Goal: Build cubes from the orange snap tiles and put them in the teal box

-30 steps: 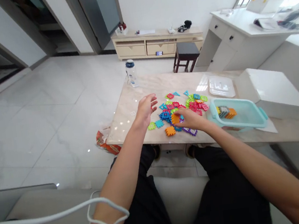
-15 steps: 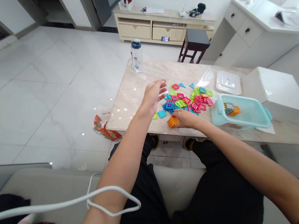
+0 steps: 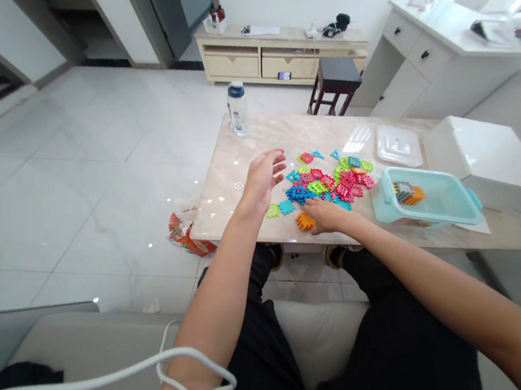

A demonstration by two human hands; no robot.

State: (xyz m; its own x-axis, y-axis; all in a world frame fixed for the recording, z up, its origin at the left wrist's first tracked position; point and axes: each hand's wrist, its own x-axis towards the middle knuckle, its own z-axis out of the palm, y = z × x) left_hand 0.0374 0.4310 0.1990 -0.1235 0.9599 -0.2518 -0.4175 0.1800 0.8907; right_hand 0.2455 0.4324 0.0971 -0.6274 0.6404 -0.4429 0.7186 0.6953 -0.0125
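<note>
My left hand (image 3: 265, 178) hovers over the table left of the pile, its fingers apart and holding nothing. My right hand (image 3: 323, 214) is low at the near edge of the pile, its fingertips by the blue pieces (image 3: 296, 193) and its thumb spread away from them. A stack of orange interlocking plastic tiles (image 3: 305, 221) lies just left of this hand; whether the hand touches it is unclear. Red tiles (image 3: 348, 179), green tiles (image 3: 317, 187) and a light blue tile (image 3: 286, 207) lie loose around the pile.
A turquoise bin (image 3: 446, 200) at right holds grey and orange tile stacks (image 3: 411, 194). Behind it are a clear lid (image 3: 398, 145) and a white box (image 3: 497, 153). A water bottle (image 3: 239, 110) stands at the far left corner. A white cable (image 3: 189, 353) crosses my left forearm.
My right hand's fingers have shifted from the orange stack toward the blue pieces. My left hand stays raised. The whole view has tilted slightly.
</note>
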